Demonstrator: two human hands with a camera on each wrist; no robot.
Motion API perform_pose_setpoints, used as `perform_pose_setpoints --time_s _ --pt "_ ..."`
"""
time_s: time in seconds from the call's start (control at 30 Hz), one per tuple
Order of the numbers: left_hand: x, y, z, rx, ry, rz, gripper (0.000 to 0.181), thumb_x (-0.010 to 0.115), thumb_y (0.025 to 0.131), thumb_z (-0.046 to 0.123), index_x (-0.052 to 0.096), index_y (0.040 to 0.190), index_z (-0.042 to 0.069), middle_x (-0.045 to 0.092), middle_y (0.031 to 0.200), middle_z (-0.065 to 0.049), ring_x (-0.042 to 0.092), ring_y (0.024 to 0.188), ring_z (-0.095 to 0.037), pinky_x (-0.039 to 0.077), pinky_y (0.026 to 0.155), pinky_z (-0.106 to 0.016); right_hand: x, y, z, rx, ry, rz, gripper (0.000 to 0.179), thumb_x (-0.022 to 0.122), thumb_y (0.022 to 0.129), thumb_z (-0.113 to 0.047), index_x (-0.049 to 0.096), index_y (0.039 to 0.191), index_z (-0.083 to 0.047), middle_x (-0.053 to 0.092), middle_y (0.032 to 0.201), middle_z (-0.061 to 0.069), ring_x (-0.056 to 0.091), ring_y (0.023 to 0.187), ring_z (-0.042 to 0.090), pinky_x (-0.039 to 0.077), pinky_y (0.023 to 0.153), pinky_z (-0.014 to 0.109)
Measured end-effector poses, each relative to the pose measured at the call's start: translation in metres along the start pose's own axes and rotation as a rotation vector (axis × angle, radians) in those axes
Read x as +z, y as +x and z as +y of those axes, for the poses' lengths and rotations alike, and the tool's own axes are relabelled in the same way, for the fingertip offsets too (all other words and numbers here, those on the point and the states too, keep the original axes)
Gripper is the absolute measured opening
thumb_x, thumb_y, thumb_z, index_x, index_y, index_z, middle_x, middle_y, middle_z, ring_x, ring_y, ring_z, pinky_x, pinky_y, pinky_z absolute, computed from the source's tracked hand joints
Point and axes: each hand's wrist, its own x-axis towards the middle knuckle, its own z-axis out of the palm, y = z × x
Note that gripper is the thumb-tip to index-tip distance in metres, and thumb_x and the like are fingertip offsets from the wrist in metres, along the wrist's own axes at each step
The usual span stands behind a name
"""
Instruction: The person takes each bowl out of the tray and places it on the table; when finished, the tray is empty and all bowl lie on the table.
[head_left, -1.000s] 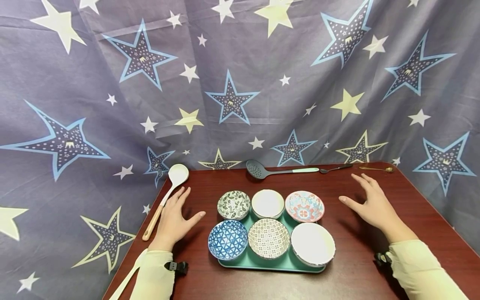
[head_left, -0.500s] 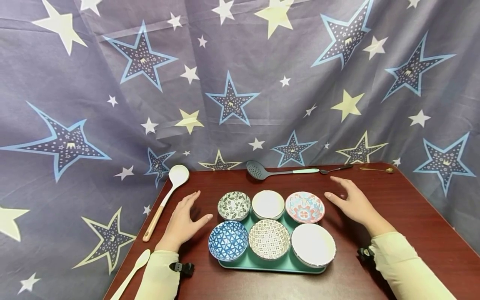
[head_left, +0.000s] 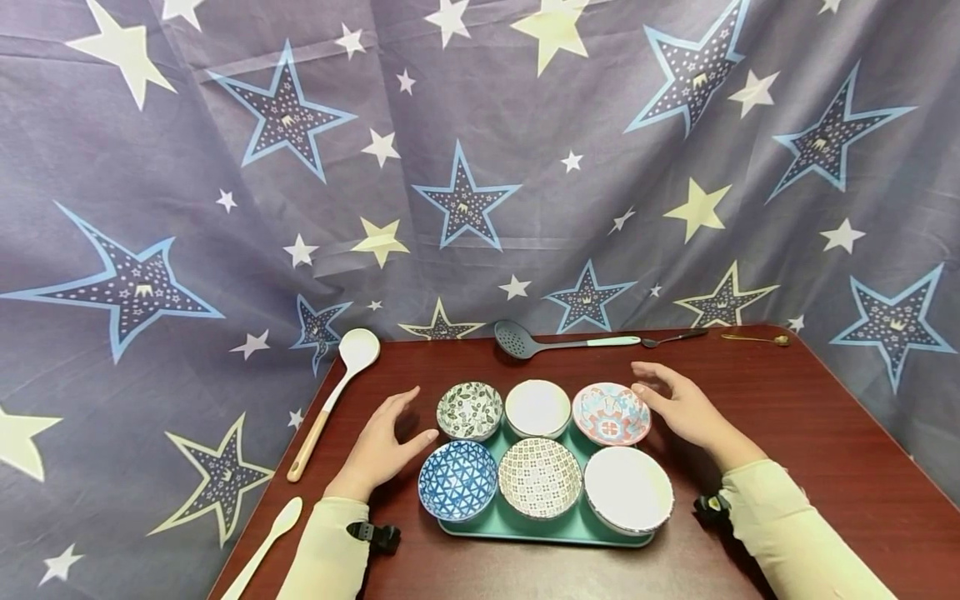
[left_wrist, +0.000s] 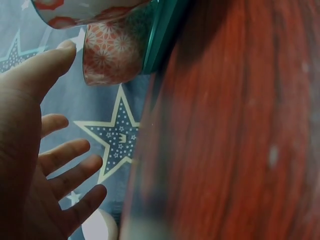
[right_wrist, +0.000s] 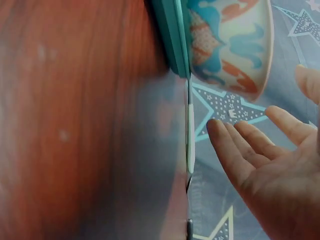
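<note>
A teal tray (head_left: 551, 537) carries several bowls set close together in two rows. My left hand (head_left: 378, 447), fingers spread, is at the left end of the tray. Its thumb is near the blue-and-white bowl (head_left: 457, 481) and its fingertips are beside the green leaf-patterned bowl (head_left: 469, 410). Over on the right, my right hand (head_left: 686, 410) is extended by the pink-and-blue bowl (head_left: 611, 414), the thumb overlapping its rim in the head view. In the right wrist view, that bowl (right_wrist: 230, 45) stands apart from the loosely bent fingers. Both hands hold nothing.
At the left edge lie a white ladle (head_left: 358, 350) with a wooden handle and a cream spoon (head_left: 285, 517). Along the back are a grey slotted spoon (head_left: 516, 340), a small dark spoon (head_left: 675, 337) and a thin gold spoon (head_left: 757, 338), before a star-patterned curtain (head_left: 465, 100).
Both hands have moved inward toward the tray, the left to the right and the right to the left. The bowls and utensils stay where they were.
</note>
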Motion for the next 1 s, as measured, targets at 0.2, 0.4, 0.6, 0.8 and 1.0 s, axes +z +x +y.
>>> perform_pose_setpoints --time_s 0.2,0.4,0.6,0.8,1.0 --pt "0.006 0.004 -0.002 -0.002 -0.094 -0.013 0.084 0.082 0.089 0.053 0.044 0.160 0.027 0.054 0.150 -0.011 0.057 0.132 -0.033 0.047 0.107 -0.056 0.007 -0.001 0.000 0.002 0.050 -0.041 0.046 0.057 0.110 -0.027 0.054 0.151 -0.005 0.060 0.144 0.023 0.057 0.132 0.037 0.043 0.099 0.021" --pt "0.010 0.008 -0.003 0.003 -0.154 -0.021 0.082 0.084 0.089 0.046 0.045 0.159 0.027 0.055 0.149 -0.016 0.059 0.129 -0.035 0.048 0.104 -0.058 0.012 0.000 0.000 0.027 0.101 -0.087 0.045 0.053 0.112 -0.024 0.053 0.151 0.000 0.057 0.148 0.021 0.054 0.136 0.037 0.043 0.098 0.017" --pt "0.015 0.010 -0.001 0.037 -0.194 -0.027 0.074 0.084 0.091 0.039 0.051 0.155 0.023 0.059 0.146 -0.013 0.063 0.126 -0.033 0.050 0.102 -0.055 0.015 0.001 -0.001 0.046 0.138 -0.099 0.043 0.051 0.112 -0.020 0.054 0.149 0.003 0.058 0.147 0.023 0.053 0.135 0.037 0.043 0.097 0.017" --pt "0.019 0.009 0.004 0.046 -0.300 -0.056 0.071 0.084 0.092 0.030 0.052 0.154 0.014 0.066 0.137 -0.008 0.067 0.119 -0.030 0.051 0.099 -0.056 0.016 0.001 0.002 0.088 0.191 -0.093 0.044 0.049 0.113 -0.020 0.054 0.147 0.008 0.060 0.142 0.026 0.060 0.123 0.027 0.047 0.091 0.017" --pt "0.026 0.011 0.005 0.026 -0.377 -0.076 0.066 0.083 0.092 0.019 0.055 0.151 0.010 0.069 0.128 -0.013 0.067 0.114 -0.033 0.050 0.097 -0.062 0.016 0.001 0.005 0.165 0.318 -0.116 0.044 0.047 0.113 -0.015 0.049 0.149 0.011 0.064 0.128 0.030 0.068 0.094 0.018 0.057 0.076 0.027"
